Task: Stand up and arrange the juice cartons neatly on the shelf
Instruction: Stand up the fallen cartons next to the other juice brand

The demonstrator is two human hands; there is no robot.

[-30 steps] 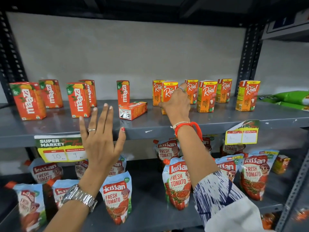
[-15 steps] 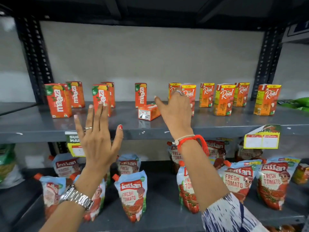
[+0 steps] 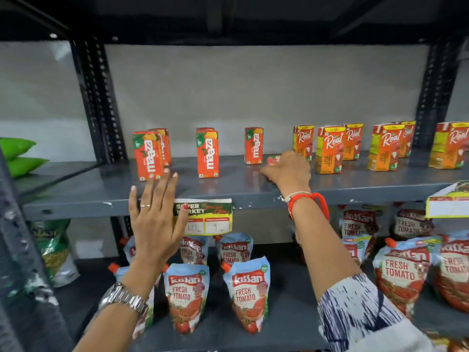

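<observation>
Orange Maaza juice cartons stand upright on the grey shelf (image 3: 83, 196): a pair at the left (image 3: 148, 156), another pair in the middle (image 3: 207, 154), and a single one (image 3: 253, 146) further back. One Maaza carton (image 3: 273, 160) lies on its side; only its end shows past my right hand (image 3: 288, 170), which is curled down over it. Several Real cartons (image 3: 330, 151) stand in a loose row to the right. My left hand (image 3: 154, 224) hovers open, fingers spread, in front of the shelf's front edge, holding nothing.
A price label (image 3: 205, 215) hangs from the shelf edge, another (image 3: 448, 201) at the right. Kissan tomato pouches (image 3: 248, 290) fill the lower shelf. Green packets (image 3: 17, 158) lie on the neighbouring shelf at the left. A black perforated post (image 3: 100, 102) stands behind the left cartons.
My right hand left the Real carton, moved left and dropped onto the fallen Maaza carton, closing over it. The view swung left. My left hand stayed open near the shelf edge.
</observation>
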